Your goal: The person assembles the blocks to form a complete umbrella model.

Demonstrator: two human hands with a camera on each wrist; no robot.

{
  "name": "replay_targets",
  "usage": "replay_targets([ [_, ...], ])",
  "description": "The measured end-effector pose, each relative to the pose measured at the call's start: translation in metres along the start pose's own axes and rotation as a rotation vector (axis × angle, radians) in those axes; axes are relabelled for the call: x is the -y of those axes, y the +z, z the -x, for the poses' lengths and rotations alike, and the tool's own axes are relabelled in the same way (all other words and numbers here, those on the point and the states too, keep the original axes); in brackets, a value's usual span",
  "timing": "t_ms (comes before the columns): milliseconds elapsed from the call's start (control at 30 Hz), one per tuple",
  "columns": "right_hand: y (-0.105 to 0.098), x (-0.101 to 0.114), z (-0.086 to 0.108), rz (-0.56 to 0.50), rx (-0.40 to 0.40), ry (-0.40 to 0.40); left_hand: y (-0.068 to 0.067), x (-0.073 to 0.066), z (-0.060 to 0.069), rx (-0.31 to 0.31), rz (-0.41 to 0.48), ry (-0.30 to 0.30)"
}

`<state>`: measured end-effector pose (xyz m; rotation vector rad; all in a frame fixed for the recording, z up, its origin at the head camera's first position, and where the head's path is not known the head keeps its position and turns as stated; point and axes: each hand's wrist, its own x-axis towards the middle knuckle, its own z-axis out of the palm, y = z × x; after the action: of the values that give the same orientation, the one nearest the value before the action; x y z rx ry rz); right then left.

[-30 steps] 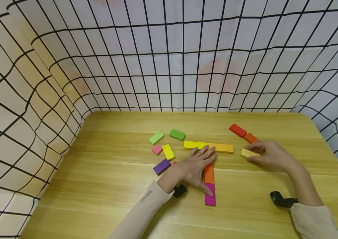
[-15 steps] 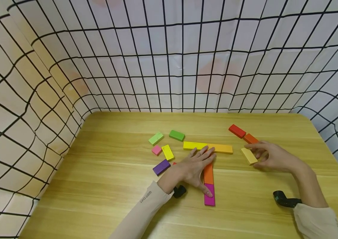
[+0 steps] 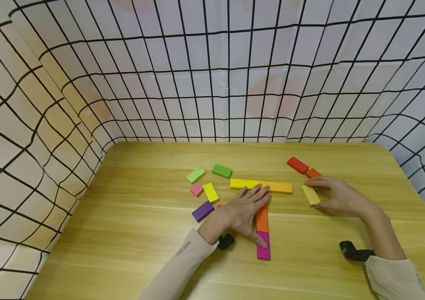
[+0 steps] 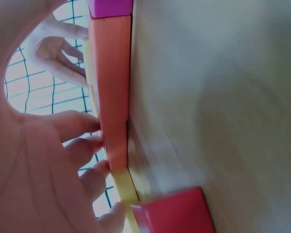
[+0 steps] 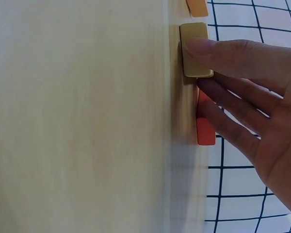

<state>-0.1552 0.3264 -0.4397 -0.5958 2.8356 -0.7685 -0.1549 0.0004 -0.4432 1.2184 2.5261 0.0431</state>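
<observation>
My left hand (image 3: 240,212) lies spread with fairly straight fingers over a T of flat blocks. Its fingertips reach the crossbar, made of a yellow block (image 3: 244,183) and a light orange block (image 3: 281,187). The thumb rests on the magenta block (image 3: 263,252) at the foot of the stem, below an orange block (image 3: 262,221). To the right, my right hand (image 3: 341,198) pinches a pale yellow block (image 3: 310,196) between thumb and fingers. In the right wrist view the thumb lies across this block (image 5: 194,34), which is at the tabletop.
A red block (image 3: 297,165) and an orange-red block (image 3: 313,173) lie beyond the right hand. Several loose blocks are at left, among them a green one (image 3: 222,171) and a purple one (image 3: 202,211). A red block (image 4: 179,213) sits beneath the left hand.
The right hand has turned the pale yellow block from lying crosswise to pointing more toward the person, and shifted it slightly left since. The left hand has stayed in place.
</observation>
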Motion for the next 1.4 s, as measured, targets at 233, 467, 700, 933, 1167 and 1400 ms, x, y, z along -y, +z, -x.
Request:
replay_targets([
  [233,0.004,0.001,-0.003,-0.039,-0.035,0.046,0.0,-0.002,-0.001,0.003,0.005,-0.018],
  [467,0.006,0.0,-0.005,-0.04,-0.039,0.029,-0.001,-0.003,0.0,0.013,-0.001,-0.027],
  [700,0.008,0.001,-0.01,-0.033,-0.051,0.01,0.0,-0.002,-0.001,0.014,-0.008,-0.031],
  [933,0.01,0.002,-0.022,-0.069,-0.031,0.047,0.001,-0.002,-0.002,0.014,-0.011,-0.027],
  [1167,0.01,0.003,-0.035,-0.094,-0.036,0.046,0.0,-0.002,-0.002,0.02,-0.01,-0.027],
  [1400,0.01,0.001,-0.038,-0.083,-0.031,0.037,0.0,-0.001,-0.002,0.023,-0.01,-0.025],
])
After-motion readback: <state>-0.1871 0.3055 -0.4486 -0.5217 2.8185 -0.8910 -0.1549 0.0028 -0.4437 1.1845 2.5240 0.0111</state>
